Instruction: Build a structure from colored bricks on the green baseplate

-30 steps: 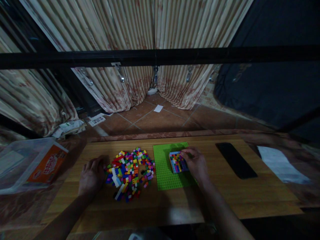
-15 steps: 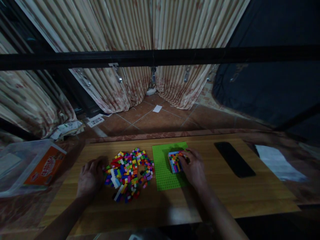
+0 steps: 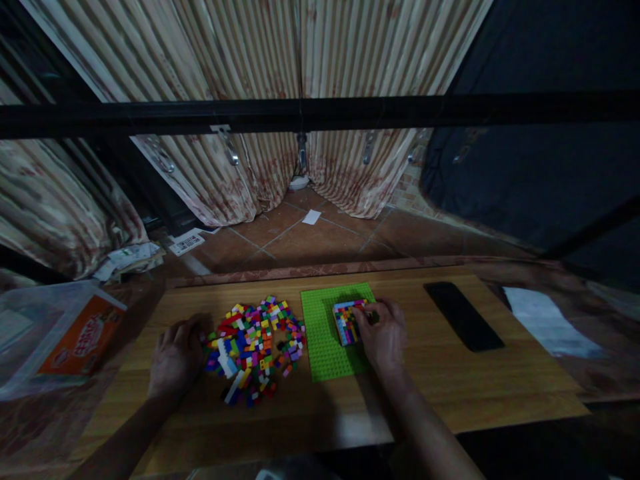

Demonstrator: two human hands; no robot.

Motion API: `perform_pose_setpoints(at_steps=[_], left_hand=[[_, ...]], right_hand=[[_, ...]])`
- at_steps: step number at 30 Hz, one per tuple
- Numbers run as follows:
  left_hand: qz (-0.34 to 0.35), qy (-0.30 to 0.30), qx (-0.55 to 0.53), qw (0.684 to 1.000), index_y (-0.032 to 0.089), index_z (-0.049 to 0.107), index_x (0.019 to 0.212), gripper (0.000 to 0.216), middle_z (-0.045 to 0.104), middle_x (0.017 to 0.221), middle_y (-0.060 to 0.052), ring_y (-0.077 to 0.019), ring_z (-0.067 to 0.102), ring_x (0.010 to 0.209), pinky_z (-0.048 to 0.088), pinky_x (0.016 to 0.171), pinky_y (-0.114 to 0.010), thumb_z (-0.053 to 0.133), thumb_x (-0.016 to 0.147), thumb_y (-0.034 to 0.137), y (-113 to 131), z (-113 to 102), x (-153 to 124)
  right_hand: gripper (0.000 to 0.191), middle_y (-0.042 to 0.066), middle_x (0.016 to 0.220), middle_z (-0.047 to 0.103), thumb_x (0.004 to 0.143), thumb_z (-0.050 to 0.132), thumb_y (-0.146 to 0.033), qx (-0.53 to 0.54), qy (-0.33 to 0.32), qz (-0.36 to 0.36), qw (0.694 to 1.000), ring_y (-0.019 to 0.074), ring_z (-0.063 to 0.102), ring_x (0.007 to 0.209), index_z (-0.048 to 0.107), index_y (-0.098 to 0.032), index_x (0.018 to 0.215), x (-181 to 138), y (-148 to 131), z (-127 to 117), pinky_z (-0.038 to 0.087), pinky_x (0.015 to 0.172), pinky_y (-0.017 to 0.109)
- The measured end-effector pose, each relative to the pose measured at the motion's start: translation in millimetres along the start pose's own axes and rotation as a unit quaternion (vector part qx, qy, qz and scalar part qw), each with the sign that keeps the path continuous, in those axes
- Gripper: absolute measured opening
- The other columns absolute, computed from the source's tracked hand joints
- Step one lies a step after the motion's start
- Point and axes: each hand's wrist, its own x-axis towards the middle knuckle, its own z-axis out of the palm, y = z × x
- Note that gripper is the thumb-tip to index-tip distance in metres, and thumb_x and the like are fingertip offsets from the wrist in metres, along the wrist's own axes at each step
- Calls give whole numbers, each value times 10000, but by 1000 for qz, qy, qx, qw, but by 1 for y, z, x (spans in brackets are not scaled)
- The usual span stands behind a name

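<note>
A small multicoloured block of building bricks (image 3: 346,323) stands on a green studded baseplate (image 3: 319,353), with pale blue bricks along its left and far edges. My right hand (image 3: 384,333) is at its right side, thumb and fingers pinched together over its top. What the fingertips hold, if anything, is too small and dark to make out. To the left lies a loose heap of bricks (image 3: 257,343) in many colours. My left hand (image 3: 176,357) rests on the wood at the heap's left edge, fingers loosely bent and slightly apart, with no brick visible in it.
A black phone-like slab (image 3: 463,315) lies on the wooden table (image 3: 435,393) at the right. Left of the table stands a clear plastic box (image 3: 30,373) with an orange label. White paper (image 3: 550,320) lies beyond the right edge. A dark bar (image 3: 340,115) crosses ahead.
The whole view has shifted slightly, moving everything a little leftward. My right hand's thumb and fingers have moved slightly at the brick block. My left hand stays beside the heap.
</note>
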Motion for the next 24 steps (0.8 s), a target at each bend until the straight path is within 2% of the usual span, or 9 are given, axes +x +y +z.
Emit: perform_pose_setpoints(at_steps=[5, 9, 14, 18, 24], left_hand=[[-11, 2, -9, 1000, 132, 597, 1177, 402, 622, 1146, -148, -303, 554, 1066, 441, 940, -441, 341, 905, 278, 2, -2, 0], [-4, 6, -17, 1000, 118, 598, 1176, 399, 628, 1137, -158, -307, 550, 1073, 434, 951, -456, 355, 889, 253, 3, -2, 1], [-10, 0, -14, 1000, 119, 603, 1172, 399, 625, 1131, -162, -308, 546, 1079, 445, 934, -454, 361, 892, 268, 4, -4, 1], [-6, 14, -14, 1000, 128, 603, 1169, 397, 622, 1131, -164, -310, 548, 1079, 452, 925, -461, 352, 906, 287, 3, -3, 0], [-5, 13, -13, 1000, 139, 611, 1141, 380, 621, 1129, -155, -306, 550, 1077, 451, 934, -464, 360, 895, 282, 0, 0, 1]], right_hand=[[257, 91, 982, 629, 851, 592, -441, 52, -17, -2, 998, 225, 575, 939, 670, -196, 842, -6, 5, 2, 474, 858, 374], [254, 100, 1038, 629, 864, 577, -419, 33, -22, -22, 999, 234, 569, 980, 687, -201, 934, -7, 7, 1, 469, 880, 394], [235, 112, 1060, 628, 879, 555, -382, 36, -20, -33, 999, 240, 563, 1019, 694, -193, 900, -5, 4, 1, 463, 910, 408], [223, 106, 1041, 628, 867, 563, -378, 77, -31, -7, 997, 234, 571, 1003, 690, -197, 898, -5, 0, -1, 468, 916, 408], [270, 99, 1014, 631, 817, 609, -426, 152, -51, 79, 984, 229, 593, 955, 685, -188, 918, -4, 0, -4, 481, 888, 400]])
